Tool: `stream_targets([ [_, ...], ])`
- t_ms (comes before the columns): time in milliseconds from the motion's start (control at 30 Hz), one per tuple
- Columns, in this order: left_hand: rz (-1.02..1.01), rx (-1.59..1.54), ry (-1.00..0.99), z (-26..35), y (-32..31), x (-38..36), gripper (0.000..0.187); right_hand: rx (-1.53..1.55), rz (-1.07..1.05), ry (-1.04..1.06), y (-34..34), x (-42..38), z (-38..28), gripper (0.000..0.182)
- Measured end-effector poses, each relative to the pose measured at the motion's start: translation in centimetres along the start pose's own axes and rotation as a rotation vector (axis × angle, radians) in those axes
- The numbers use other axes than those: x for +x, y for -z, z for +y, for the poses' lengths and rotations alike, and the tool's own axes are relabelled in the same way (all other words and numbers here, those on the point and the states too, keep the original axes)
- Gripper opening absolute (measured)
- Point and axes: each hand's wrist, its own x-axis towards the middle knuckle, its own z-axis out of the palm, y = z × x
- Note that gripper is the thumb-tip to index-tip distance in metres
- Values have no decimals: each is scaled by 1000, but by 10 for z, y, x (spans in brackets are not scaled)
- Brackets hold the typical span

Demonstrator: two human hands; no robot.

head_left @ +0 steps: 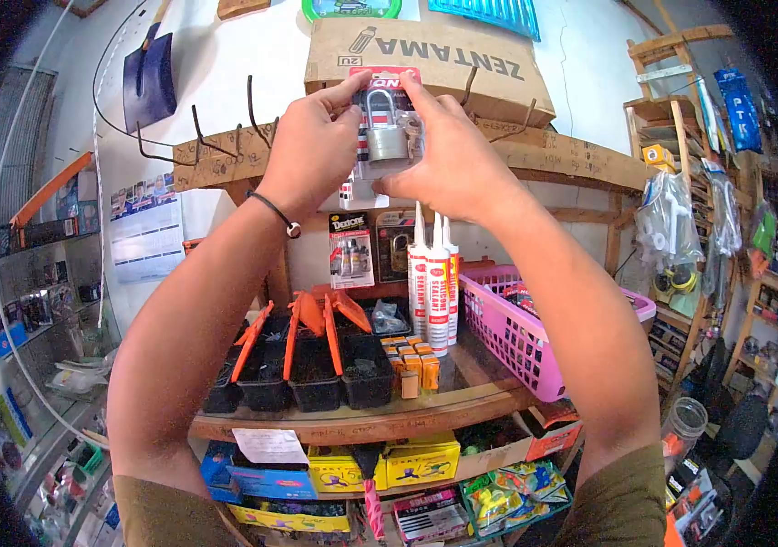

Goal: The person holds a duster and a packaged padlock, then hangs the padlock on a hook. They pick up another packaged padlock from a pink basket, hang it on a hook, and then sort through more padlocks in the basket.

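Holds a carded padlock (387,144) up in both hands before a shop wall

Faces a long wooden rail (580,170) across the wall, fitted with metal hooks and covered in handwritten marks. Shows lower down a wooden shelf (352,422) loaded with stock. Has on the rail a cardboard carton (484,87), printed ZENTAMA upside down, just behind the raised pack. Offers on the shelf's right a pink plastic basket (521,342), on its left black bins (318,394) with orange plastic pieces leaning from them, and between these upright silicone sealant tubes (439,301). Grips the card's left side with left hand (311,150), fingers curled, index finger at the top. Clasps its right side with right hand (457,155), index finger near the top and thumb spread below the padlock. Displays below the rail a Dextone pack (352,251), beside what may be another padlock pack (396,248), too dim to be sure. Includes small orange boxes (418,366) before the tubes. Wears a thin dark bracelet (272,211) on left wrist.
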Motion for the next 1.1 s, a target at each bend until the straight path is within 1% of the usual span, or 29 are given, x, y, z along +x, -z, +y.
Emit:
stream_targets([
  [67,16,-39,-13,-4,0,2,35,-3,-18,19,0,4,1,99],
  [233,-2,-17,78,-3,1,2,36,-7,-57,4,0,7,0,98],
  [333,3,-84,105,1,0,4,35,-38,-76,8,3,12,0,98],
  [533,-21,-112,157,3,2,6,35,-88,-98,23,6,18,1,95],
  [600,-26,-138,145,2,3,7,36,-89,-106,23,10,18,-2,94],
  [667,-30,-165,134,-4,4,8,36,8,-212,-11,17,17,-8,91],
  [733,-110,-149,147,-4,7,7,36,34,-246,-23,16,16,-5,91],
  [767,-110,-148,147,-2,8,3,36,60,-278,-37,13,15,-3,90],
  [833,-175,-60,247,4,10,-9,38,71,-272,-34,5,9,1,90],
  [900,-137,-69,223,-17,5,-11,39,80,-266,-30,-6,3,5,91],
  [967,-124,21,210,-17,4,-17,40,36,-248,-63,-19,0,8,93],
  [1000,-103,-22,263,-16,1,-21,36,-26,-183,-38,-25,-4,10,94],
  [1033,-102,-22,264,-20,0,-22,36,-26,-184,-37,-32,-5,12,94],
  [1100,-60,124,201,-33,-4,-23,38,7,-126,-65,-45,-6,16,96],
])
